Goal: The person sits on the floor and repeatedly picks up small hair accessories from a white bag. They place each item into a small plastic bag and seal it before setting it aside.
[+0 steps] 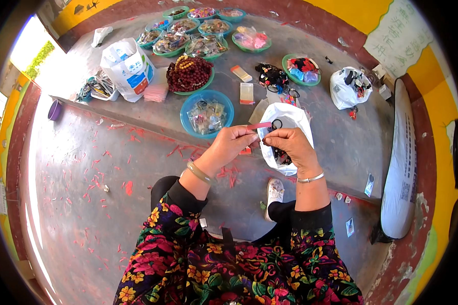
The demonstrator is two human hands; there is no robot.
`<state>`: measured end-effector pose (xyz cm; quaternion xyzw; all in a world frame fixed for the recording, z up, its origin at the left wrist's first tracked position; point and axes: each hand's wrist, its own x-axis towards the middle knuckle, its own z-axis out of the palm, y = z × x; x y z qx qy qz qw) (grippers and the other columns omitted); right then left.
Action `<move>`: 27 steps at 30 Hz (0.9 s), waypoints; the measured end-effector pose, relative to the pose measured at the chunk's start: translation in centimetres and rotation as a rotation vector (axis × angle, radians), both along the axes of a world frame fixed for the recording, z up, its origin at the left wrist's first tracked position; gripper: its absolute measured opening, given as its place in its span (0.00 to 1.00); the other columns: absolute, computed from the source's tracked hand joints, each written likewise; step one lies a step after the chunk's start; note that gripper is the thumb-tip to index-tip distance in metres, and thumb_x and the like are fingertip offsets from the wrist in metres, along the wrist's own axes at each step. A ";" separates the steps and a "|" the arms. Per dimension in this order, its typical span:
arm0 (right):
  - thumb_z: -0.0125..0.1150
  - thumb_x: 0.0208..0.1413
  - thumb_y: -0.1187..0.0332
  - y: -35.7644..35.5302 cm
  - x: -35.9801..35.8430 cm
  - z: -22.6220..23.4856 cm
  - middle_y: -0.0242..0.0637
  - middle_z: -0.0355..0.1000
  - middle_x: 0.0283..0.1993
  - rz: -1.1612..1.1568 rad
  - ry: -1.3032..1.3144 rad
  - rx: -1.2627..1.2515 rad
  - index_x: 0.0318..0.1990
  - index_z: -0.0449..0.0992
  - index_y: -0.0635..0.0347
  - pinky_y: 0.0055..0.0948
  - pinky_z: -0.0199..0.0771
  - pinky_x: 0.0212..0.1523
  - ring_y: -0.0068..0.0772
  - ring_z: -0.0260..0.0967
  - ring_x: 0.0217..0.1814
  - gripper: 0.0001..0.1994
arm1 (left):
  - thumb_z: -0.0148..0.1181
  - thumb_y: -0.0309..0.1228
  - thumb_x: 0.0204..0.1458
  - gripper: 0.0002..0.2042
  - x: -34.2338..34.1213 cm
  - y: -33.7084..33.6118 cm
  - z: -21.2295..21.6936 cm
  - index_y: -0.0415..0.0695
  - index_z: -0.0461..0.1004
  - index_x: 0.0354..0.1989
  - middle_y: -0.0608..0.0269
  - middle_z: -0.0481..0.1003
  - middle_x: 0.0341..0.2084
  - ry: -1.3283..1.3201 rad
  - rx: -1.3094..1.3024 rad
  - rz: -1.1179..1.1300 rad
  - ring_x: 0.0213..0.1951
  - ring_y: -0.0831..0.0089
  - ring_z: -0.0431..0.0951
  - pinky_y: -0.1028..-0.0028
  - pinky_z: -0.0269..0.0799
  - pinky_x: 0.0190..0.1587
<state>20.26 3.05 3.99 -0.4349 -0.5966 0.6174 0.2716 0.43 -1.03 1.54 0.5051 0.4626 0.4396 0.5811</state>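
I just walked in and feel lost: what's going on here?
A person's left hand holds a thin flat pink strip. The right hand is pinched close beside it; what it grips is too small to tell. An open white plastic bag with small dark pieces inside stands below. A round blue plastic basket of clear packets stands beyond.

Pink strip point(260, 125) in hands point(228, 146)

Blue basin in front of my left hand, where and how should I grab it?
Probably by the left side of the blue basin's rim, coming from the left, grip curled over the edge. The round rim rises around the clear packets; dark red beads sit close beyond its far edge.
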 end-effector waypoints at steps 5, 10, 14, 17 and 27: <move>0.65 0.46 0.70 0.1 0.0 -0.7 0.32 0.75 0.28 -0.028 0.045 -0.020 0.32 0.78 0.68 0.18 0.67 0.34 0.18 0.68 0.31 0.09 | 0.53 0.29 0.55 0.09 0.0 0.2 -0.7 0.35 0.74 0.35 0.64 0.76 0.30 -0.029 0.015 -0.010 0.32 0.80 0.74 0.80 0.70 0.37; 0.64 0.45 0.71 0.0 -0.4 -0.6 0.32 0.74 0.27 -0.066 0.061 -0.008 0.31 0.78 0.69 0.18 0.68 0.33 0.18 0.68 0.29 0.09 | 0.53 0.29 0.55 0.09 0.1 0.2 -1.1 0.36 0.74 0.37 0.64 0.76 0.31 -0.063 0.032 0.025 0.34 0.80 0.75 0.80 0.70 0.38; 0.64 0.45 0.72 -0.1 -0.6 -0.8 0.32 0.74 0.26 -0.082 0.090 0.012 0.31 0.78 0.69 0.18 0.67 0.32 0.18 0.68 0.29 0.08 | 0.54 0.28 0.54 0.08 0.1 0.1 -1.1 0.36 0.73 0.38 0.63 0.76 0.31 -0.123 0.061 0.034 0.35 0.79 0.75 0.80 0.70 0.39; 0.64 0.45 0.72 -0.1 -0.7 -0.9 0.31 0.74 0.26 -0.100 0.122 0.013 0.30 0.78 0.68 0.17 0.66 0.32 0.17 0.67 0.28 0.07 | 0.55 0.28 0.53 0.08 0.0 0.1 -0.8 0.36 0.73 0.38 0.63 0.76 0.32 -0.107 0.049 0.041 0.36 0.79 0.75 0.80 0.70 0.40; 0.66 0.43 0.73 -0.1 -1.0 -1.1 0.28 0.72 0.23 -0.119 0.146 0.011 0.27 0.77 0.67 0.17 0.63 0.29 0.15 0.64 0.26 0.06 | 0.56 0.26 0.52 0.08 0.0 0.2 -1.2 0.36 0.74 0.38 0.64 0.75 0.34 -0.151 0.057 0.017 0.38 0.80 0.73 0.81 0.68 0.42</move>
